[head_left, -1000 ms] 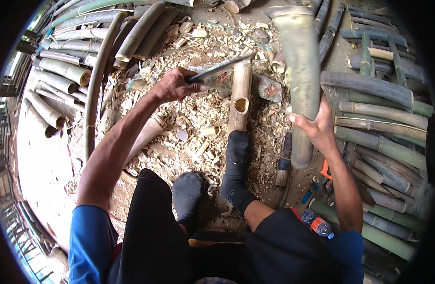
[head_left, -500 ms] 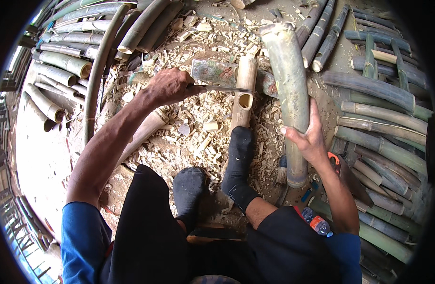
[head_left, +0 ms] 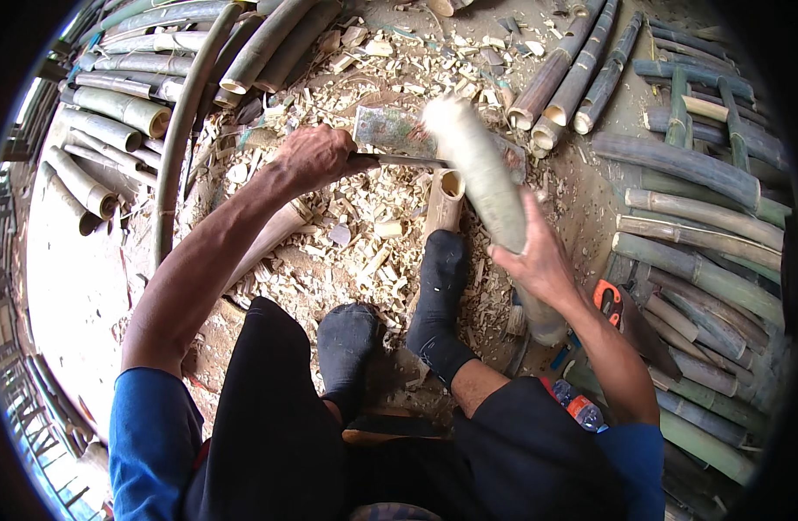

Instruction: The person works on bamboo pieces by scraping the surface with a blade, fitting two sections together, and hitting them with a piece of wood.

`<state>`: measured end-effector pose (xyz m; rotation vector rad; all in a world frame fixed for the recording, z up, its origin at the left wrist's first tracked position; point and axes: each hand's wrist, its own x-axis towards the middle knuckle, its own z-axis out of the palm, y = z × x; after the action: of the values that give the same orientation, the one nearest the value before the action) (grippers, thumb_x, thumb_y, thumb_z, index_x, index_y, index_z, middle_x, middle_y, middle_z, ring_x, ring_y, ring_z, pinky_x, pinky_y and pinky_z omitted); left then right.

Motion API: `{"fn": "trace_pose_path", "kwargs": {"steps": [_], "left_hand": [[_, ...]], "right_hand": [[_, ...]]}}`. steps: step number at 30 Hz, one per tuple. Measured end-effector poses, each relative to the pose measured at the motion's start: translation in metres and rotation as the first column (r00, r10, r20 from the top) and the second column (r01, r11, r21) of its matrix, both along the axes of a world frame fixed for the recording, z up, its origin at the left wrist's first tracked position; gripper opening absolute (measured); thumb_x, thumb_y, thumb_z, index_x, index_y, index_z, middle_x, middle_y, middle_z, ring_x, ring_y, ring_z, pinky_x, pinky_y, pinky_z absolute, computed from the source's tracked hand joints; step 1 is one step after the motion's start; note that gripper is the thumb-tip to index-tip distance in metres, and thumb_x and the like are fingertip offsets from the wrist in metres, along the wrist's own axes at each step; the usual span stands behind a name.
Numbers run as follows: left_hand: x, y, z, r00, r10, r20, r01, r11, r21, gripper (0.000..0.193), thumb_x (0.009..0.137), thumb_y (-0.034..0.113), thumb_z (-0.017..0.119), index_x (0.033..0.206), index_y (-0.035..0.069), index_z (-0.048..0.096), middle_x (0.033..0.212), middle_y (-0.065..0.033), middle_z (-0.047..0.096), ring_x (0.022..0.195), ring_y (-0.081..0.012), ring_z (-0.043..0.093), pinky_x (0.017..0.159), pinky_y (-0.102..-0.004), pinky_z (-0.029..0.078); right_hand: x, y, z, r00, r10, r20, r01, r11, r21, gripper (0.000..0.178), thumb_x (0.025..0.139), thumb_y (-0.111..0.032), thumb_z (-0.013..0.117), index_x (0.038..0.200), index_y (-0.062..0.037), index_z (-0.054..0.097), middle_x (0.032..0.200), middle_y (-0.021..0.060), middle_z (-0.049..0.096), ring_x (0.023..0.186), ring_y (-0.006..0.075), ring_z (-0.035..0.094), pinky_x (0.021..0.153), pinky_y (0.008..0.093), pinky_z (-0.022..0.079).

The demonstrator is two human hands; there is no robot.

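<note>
My left hand (head_left: 316, 158) is closed around the dark handle of a knife (head_left: 407, 161). Its narrow blade reaches right, across a short pale bamboo piece (head_left: 443, 207) that has a hole cut in its upper side. My right hand (head_left: 540, 256) grips a thick bamboo club (head_left: 490, 178) around its lower half. The club slants to the upper left, blurred at its far end, over the blade's tip, and hides part of the bamboo piece. Whether club and blade touch I cannot tell. My dark-socked right foot (head_left: 442, 265) presses on the piece's near end. Beneath its far part lies a worn block (head_left: 390, 128).
Pale wood chips (head_left: 373, 247) cover the ground around the work. Bamboo poles (head_left: 116, 117) are piled at the left, with more bamboo stacks (head_left: 703, 260) at the right. A saw with an orange handle (head_left: 607, 300) and a plastic bottle (head_left: 581, 406) lie beside my right arm.
The club has swung left and tilted, its far end dropping over the blade and bamboo piece. My right hand moved slightly left. My left hand and the knife stay nearly in place.
</note>
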<state>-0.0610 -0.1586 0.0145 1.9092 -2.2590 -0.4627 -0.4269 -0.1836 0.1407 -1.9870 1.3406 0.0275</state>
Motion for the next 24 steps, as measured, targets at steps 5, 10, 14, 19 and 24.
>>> {"fn": "trace_pose_path", "kwargs": {"steps": [5,10,14,19,24], "left_hand": [[0.000,0.001,-0.004,0.999,-0.012,0.038,0.012,1.000,0.008,0.063,0.097,0.068,0.054,0.078,0.012,0.077,0.047,0.0045,0.047,0.039,-0.0079,0.033,0.034,-0.0295,0.030],[0.007,-0.002,-0.012,0.994,-0.101,-0.037,0.097,0.992,-0.082,0.058,0.096,0.063,0.059,0.081,0.011,0.078,0.048,0.0026,0.051,0.038,-0.0089,0.036,0.033,-0.0297,0.031],[0.003,-0.006,-0.002,0.993,-0.099,-0.071,0.097,0.995,-0.025,0.055,0.096,0.061,0.061,0.081,0.010,0.079,0.048,0.0021,0.053,0.038,-0.0101,0.040,0.034,-0.0311,0.034],[0.011,-0.010,0.003,0.998,-0.057,-0.036,0.062,0.981,0.185,0.063,0.092,0.068,0.060,0.083,0.008,0.077,0.056,-0.0041,0.060,0.044,-0.0153,0.054,0.040,-0.0343,0.044],[0.004,-0.016,0.006,0.997,-0.076,-0.022,0.079,0.969,0.235,0.068,0.095,0.072,0.051,0.077,0.010,0.071,0.053,-0.0019,0.054,0.042,-0.0130,0.047,0.039,-0.0346,0.040]], "right_hand": [[-0.006,-0.005,-0.005,0.994,0.055,0.089,-0.047,0.994,-0.095,0.100,0.076,-0.023,0.079,0.155,0.0069,0.026,0.134,0.0318,0.058,0.122,0.0410,0.062,0.107,0.0446,0.047],[-0.005,-0.001,-0.016,0.961,0.025,0.276,0.017,0.989,-0.148,0.098,0.077,-0.021,0.079,0.156,0.0035,0.027,0.136,0.0318,0.056,0.123,0.0415,0.061,0.106,0.0449,0.048],[0.000,-0.006,-0.014,0.994,0.094,0.061,-0.088,0.991,-0.098,0.096,0.075,-0.019,0.079,0.154,0.0025,0.030,0.127,0.0297,0.062,0.113,0.0435,0.066,0.104,0.0462,0.049],[0.002,-0.011,-0.011,0.946,0.104,0.307,-0.056,0.985,-0.161,0.098,0.074,-0.021,0.080,0.153,0.0087,0.029,0.142,0.0350,0.052,0.126,0.0419,0.060,0.107,0.0458,0.048],[0.001,-0.008,-0.012,0.976,0.157,-0.149,-0.149,0.987,0.065,0.102,0.074,-0.026,0.081,0.155,0.0064,0.028,0.149,0.0312,0.048,0.132,0.0386,0.057,0.112,0.0445,0.046]]}}
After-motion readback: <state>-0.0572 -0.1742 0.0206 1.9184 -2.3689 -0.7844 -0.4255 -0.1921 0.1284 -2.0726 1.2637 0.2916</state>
